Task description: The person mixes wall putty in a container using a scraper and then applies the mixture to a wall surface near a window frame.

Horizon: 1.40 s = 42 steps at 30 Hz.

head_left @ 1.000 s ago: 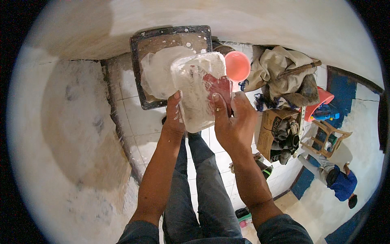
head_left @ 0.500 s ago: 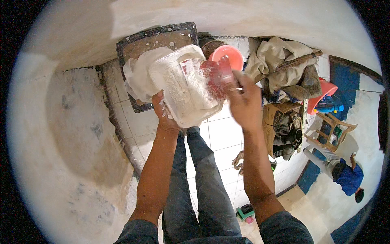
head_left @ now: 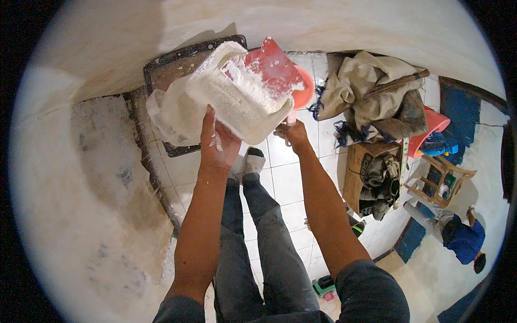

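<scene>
White-caked tub [head_left: 231, 110] is held aloft, tilted, above a tiled floor [head_left: 285, 180], as seen from the head view. Its near wall is gripped by the left hand [head_left: 219, 142], the thumb pressed along the side; the remaining fingers are hidden by the tub, though they appear clamped on it. White smears are shown on the left palm. A red scraper [head_left: 272, 62], streaked with white paste, is held at the tub's mouth by the right hand [head_left: 293, 134], whose fingers are closed around the handle; whether the rim is touched by the blade cannot be told.

Below, a dark-rimmed tray [head_left: 191, 45] is partly covered by the tub and by a translucent plastic sheet [head_left: 161, 116]. A pink bucket [head_left: 307, 89] is partly hidden behind the scraper. To the right, beige sacking [head_left: 350, 81] is heaped on the floor, with a cardboard box [head_left: 354, 180] of dark items set just below it. Farther off, a wooden frame [head_left: 441, 180] is seen near a person in a blue top [head_left: 464, 240].
</scene>
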Available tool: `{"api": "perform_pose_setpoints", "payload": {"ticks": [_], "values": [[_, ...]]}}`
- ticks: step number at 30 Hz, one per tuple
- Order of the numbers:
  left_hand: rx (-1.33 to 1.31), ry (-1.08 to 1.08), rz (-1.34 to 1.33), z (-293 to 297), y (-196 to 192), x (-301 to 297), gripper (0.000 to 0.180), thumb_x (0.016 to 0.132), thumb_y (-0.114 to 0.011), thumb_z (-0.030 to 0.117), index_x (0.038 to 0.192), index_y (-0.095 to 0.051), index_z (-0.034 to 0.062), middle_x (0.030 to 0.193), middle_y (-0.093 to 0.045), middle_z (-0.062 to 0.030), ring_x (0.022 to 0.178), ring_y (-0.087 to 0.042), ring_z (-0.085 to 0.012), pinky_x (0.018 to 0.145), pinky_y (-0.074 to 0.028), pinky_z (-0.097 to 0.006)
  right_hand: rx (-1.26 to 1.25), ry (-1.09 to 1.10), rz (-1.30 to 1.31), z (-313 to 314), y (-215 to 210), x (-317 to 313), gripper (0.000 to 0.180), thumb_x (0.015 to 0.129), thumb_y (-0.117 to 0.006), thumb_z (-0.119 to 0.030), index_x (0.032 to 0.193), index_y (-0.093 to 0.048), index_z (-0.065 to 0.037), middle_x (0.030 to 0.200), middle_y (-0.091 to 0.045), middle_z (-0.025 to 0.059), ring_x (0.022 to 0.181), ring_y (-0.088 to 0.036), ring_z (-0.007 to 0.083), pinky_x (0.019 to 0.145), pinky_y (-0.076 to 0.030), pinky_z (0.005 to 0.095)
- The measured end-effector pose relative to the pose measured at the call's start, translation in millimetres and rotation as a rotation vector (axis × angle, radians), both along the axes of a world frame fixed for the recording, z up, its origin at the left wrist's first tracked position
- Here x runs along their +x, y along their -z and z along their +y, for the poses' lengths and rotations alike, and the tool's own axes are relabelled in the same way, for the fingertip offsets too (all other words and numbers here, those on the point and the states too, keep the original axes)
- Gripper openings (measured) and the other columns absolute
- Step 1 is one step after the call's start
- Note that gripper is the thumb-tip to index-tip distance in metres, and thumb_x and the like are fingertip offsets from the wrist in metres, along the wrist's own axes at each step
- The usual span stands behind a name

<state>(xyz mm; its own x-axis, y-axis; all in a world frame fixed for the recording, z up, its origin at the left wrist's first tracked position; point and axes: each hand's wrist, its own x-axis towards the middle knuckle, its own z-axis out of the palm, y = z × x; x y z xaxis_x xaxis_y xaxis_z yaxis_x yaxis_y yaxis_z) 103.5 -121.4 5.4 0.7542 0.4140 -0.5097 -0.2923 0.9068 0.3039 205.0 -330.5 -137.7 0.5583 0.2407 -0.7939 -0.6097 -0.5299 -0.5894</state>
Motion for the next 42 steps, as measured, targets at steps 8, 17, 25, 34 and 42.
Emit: {"api": "perform_pose_setpoints", "payload": {"ticks": [8, 17, 25, 34, 42], "values": [[0.120, 0.049, 0.014, -13.8, 14.9, 12.7, 0.055, 0.095, -0.063, 0.032, 0.141, -0.039, 0.0111, 0.140, -0.048, -0.0072, 0.130, -0.047, -0.0235, 0.109, -0.039, -0.045, 0.180, 0.280, -0.084, 9.5, -54.6, -1.2, 0.018, 0.089, -0.070, -0.018, 0.093, -0.057, -0.006, 0.066, -0.050, -0.0014, 0.050, -0.047, 0.0091, 0.043, -0.043, 0.0256], [0.169, -0.039, 0.121, -30.6, 10.4, 16.3, 0.052, 0.096, -0.061, 0.027, 0.140, -0.040, 0.0102, 0.140, -0.047, -0.0090, 0.130, -0.046, -0.0282, 0.110, -0.039, -0.050, 0.416, 0.324, -0.068, -26.3, -185.0, -34.0, 0.019, 0.094, -0.062, -0.019, 0.099, -0.052, -0.004, 0.064, -0.048, -0.0005, 0.047, -0.048, 0.0070, 0.045, -0.045, 0.0262], [0.063, 0.029, 0.063, -38.2, -0.7, 12.7, 0.042, 0.095, -0.065, 0.031, 0.129, -0.049, 0.0129, 0.130, -0.054, -0.0031, 0.123, -0.051, -0.0200, 0.103, -0.043, -0.043, 0.314, 0.298, -0.206, -2.9, -247.3, -66.7, 0.031, 0.094, -0.057, -0.013, 0.115, -0.049, 0.009, 0.072, -0.055, 0.0065, 0.056, -0.053, 0.0109, 0.056, -0.056, 0.0306], [0.044, 0.035, 0.102, -45.5, -4.4, 11.3, 0.034, 0.095, -0.065, 0.031, 0.122, -0.053, 0.0134, 0.124, -0.057, -0.0012, 0.117, -0.054, -0.0174, 0.102, -0.043, -0.044, 0.137, 0.359, -0.225, 10.3, -258.7, -86.2, 0.033, 0.094, -0.064, -0.017, 0.113, -0.052, 0.006, 0.073, -0.054, 0.0034, 0.054, -0.050, 0.0077, 0.055, -0.054, 0.0276], [0.049, 0.071, 0.061, -49.1, 0.5, 9.4, 0.040, 0.094, -0.065, 0.034, 0.124, -0.051, 0.0122, 0.127, -0.056, -0.0018, 0.121, -0.052, -0.0178, 0.109, -0.037, -0.048, 0.001, 0.302, -0.299, 14.7, -263.2, -94.1, 0.033, 0.096, -0.061, -0.016, 0.115, -0.053, 0.009, 0.074, -0.057, 0.0058, 0.059, -0.055, 0.0092, 0.053, -0.052, 0.0248]]}}
